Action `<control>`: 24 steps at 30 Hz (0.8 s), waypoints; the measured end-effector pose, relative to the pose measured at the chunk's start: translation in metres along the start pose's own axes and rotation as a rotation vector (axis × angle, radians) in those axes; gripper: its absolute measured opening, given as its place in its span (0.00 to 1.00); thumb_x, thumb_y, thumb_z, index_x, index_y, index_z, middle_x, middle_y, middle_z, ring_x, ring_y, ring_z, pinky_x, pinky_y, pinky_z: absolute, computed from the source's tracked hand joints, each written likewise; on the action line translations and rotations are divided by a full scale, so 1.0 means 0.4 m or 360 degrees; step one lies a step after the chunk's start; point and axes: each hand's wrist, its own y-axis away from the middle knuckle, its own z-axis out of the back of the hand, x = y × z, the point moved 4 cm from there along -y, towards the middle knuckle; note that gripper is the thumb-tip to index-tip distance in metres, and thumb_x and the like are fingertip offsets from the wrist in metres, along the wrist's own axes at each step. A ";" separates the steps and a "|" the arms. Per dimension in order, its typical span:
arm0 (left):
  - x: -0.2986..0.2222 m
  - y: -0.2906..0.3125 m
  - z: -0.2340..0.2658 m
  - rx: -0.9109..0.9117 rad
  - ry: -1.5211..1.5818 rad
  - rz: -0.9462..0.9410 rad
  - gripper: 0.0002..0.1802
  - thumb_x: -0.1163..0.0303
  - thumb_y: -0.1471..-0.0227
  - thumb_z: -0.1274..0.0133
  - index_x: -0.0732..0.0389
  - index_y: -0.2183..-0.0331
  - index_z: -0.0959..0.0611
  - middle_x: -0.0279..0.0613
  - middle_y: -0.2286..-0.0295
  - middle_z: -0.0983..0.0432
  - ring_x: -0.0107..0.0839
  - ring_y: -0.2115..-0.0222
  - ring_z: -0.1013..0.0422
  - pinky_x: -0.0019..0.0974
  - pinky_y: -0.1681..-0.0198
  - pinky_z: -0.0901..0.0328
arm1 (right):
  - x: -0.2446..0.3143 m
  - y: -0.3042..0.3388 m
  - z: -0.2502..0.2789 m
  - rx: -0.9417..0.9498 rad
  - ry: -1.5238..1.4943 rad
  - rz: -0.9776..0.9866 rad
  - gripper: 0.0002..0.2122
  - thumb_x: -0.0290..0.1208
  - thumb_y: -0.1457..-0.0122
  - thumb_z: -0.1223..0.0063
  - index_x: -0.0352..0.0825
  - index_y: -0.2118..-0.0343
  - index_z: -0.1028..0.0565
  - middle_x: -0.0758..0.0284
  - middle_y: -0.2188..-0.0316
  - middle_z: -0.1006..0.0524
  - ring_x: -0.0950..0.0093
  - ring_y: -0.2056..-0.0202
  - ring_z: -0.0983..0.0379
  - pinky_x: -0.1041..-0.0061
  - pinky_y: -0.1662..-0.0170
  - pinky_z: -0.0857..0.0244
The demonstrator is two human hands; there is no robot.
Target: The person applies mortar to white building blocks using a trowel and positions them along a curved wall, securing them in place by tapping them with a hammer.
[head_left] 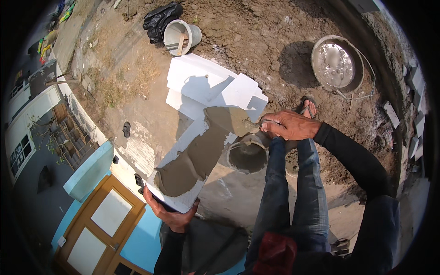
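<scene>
One long white slab [184, 200], smeared with grey mortar [183, 176], slants across the frame just left of centre. By the door [97, 231] at lower left I notice a small white plate [61, 241], too tiny to read. The slab's long axis runs from its near end at lower left up toward the frame's middle. The left hand [172, 215] has that near end clamped between thumb and fingers, one side each. The right hand [289, 124], right of centre, has its fingers curled together around the handle of a trowel [231, 120], whose mortar-coated blade points left at the slab's far end. Below the blade, a round bucket [228, 156] holds dark wet mortar [247, 160]. At upper right, a wide basin [313, 62] holds a shiny, watery grey mix [334, 59]. Left of centre near the top, a pale bucket [196, 35] lies tilted beside a black plastic bag [158, 23], a wood strip [181, 43] in its mouth.
</scene>
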 end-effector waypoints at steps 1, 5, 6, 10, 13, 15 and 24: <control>0.011 0.014 0.008 0.0025 -0.0131 0.0036 0.71 0.51 0.79 0.25 0.67 0.36 0.42 0.60 0.42 0.43 0.57 0.41 0.42 0.56 0.39 0.45 | -0.019 -0.015 -0.004 -0.0020 0.0017 -0.0002 0.23 0.50 0.29 0.63 0.31 0.58 0.26 0.59 0.75 0.26 0.66 0.76 0.27 0.65 0.64 0.32; -0.003 0.014 0.012 0.0073 -0.0276 -0.0075 0.71 0.49 0.77 0.26 0.68 0.36 0.44 0.62 0.41 0.45 0.59 0.41 0.43 0.56 0.39 0.45 | -0.116 -0.055 0.006 0.0009 -0.0093 -0.0186 0.23 0.52 0.29 0.64 0.34 0.62 0.26 0.68 0.79 0.29 0.77 0.81 0.30 0.71 0.69 0.32; -0.003 0.015 0.010 0.0099 -0.0304 -0.0091 0.70 0.49 0.77 0.26 0.68 0.36 0.43 0.62 0.41 0.44 0.59 0.41 0.43 0.56 0.39 0.45 | -0.125 -0.057 0.009 0.0000 -0.0113 -0.0199 0.23 0.52 0.29 0.64 0.34 0.62 0.26 0.69 0.79 0.29 0.77 0.81 0.30 0.71 0.69 0.32; -0.007 0.010 0.006 0.0108 -0.0182 -0.0022 0.69 0.50 0.77 0.25 0.69 0.37 0.41 0.60 0.43 0.42 0.56 0.42 0.41 0.54 0.40 0.43 | -0.133 -0.038 0.014 0.0186 -0.0532 -0.0580 0.21 0.51 0.30 0.62 0.36 0.65 0.27 0.71 0.81 0.31 0.81 0.85 0.34 0.77 0.80 0.35; -0.005 0.002 -0.005 0.0040 -0.0072 -0.0029 0.68 0.53 0.78 0.24 0.69 0.39 0.40 0.57 0.45 0.41 0.53 0.43 0.39 0.52 0.41 0.41 | 0.006 -0.004 0.006 0.0332 -0.0686 -0.0578 0.23 0.53 0.31 0.62 0.35 0.68 0.29 0.70 0.81 0.30 0.81 0.86 0.33 0.79 0.82 0.37; -0.019 -0.011 -0.010 0.0022 -0.0077 -0.0081 0.67 0.57 0.80 0.22 0.69 0.39 0.40 0.56 0.45 0.41 0.49 0.44 0.38 0.50 0.41 0.40 | 0.078 0.013 -0.016 0.0445 -0.0787 -0.0646 0.24 0.56 0.31 0.63 0.36 0.66 0.30 0.71 0.81 0.32 0.82 0.86 0.34 0.80 0.82 0.37; -0.056 -0.046 -0.022 0.0095 0.0029 -0.0094 0.69 0.57 0.80 0.23 0.68 0.38 0.42 0.55 0.46 0.38 0.49 0.45 0.38 0.51 0.42 0.41 | 0.385 0.071 -0.030 0.0796 -0.0676 -0.0549 0.24 0.54 0.29 0.66 0.35 0.68 0.31 0.70 0.81 0.32 0.79 0.84 0.32 0.78 0.80 0.34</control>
